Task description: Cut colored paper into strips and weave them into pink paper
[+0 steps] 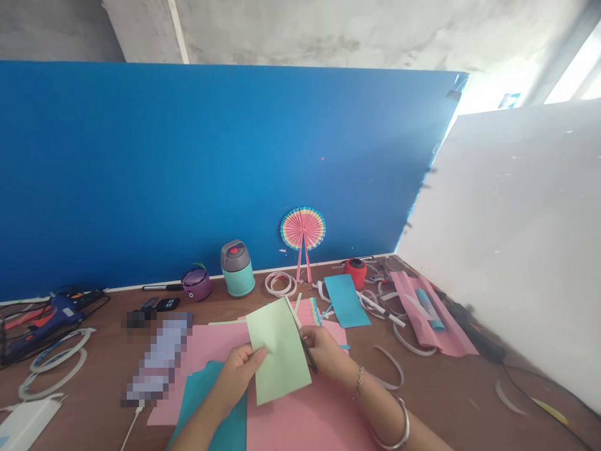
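My left hand [241,374] pinches a pale green sheet of paper [277,351] at its left side, thumb on top. The sheet is tilted above pink paper [310,416] and teal paper [206,388] on the desk. At its right edge my right hand [323,352] is closed around scissors [308,357] with a dark handle. Fingers and paper hide most of the blades. A narrow green strip stands beside the sheet's top right corner. Just behind lies a small stack of pink, yellow and blue strips [312,310].
A round pleated paper fan [303,229] leans on the blue partition [188,156]. Along the back stand a teal jar [238,272], a purple cup [196,284] and a red round object [355,273]. A phone [159,357] and a glue gun [47,322] lie left; pink wrapping [429,313] lies right.
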The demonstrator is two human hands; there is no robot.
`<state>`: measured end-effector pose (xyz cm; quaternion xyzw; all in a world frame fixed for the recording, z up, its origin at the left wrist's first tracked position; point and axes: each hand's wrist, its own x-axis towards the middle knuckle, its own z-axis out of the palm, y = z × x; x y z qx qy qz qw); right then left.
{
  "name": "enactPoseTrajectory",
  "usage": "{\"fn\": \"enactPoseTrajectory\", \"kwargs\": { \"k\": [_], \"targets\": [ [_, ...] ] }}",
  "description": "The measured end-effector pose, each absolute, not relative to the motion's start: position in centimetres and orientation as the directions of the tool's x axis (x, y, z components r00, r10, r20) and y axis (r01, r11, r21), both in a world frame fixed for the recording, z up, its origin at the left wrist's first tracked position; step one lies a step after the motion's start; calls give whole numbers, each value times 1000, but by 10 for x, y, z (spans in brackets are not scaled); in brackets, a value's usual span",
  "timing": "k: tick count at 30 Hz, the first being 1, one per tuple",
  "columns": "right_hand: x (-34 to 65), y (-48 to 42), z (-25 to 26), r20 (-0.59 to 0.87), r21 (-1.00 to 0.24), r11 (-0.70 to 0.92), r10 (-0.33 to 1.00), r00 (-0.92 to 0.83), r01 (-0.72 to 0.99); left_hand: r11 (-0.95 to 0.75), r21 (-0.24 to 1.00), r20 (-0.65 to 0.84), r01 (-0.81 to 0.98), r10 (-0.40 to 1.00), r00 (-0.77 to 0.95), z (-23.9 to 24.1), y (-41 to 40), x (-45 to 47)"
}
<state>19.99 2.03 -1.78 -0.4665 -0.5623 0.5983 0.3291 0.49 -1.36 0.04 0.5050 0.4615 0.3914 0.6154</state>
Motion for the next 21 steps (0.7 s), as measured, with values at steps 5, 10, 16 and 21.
{"fn": "enactPoseTrajectory", "kwargs": {
  "k": [5, 10, 16, 21],
  "targets": [
    [202, 20, -14, -217, -975, -183, 910, -354, 128, 185, 982, -173, -34, 959, 226, 1, -13, 6],
    [204, 19, -10, -231, -967, -171, 901, -367, 190, 188, 977, -175, -97, 976, 132, -1, -11, 3],
    [208, 15, 1, -258, -960, -173, 851, -458, 221, 163, 973, -183, -166, 977, -108, -5, -3, -8],
    [212, 14, 3, -305, -946, -170, 759, -575, 276, 130, 974, -162, -186, 972, -169, -10, 1, -16]
  ]
}}
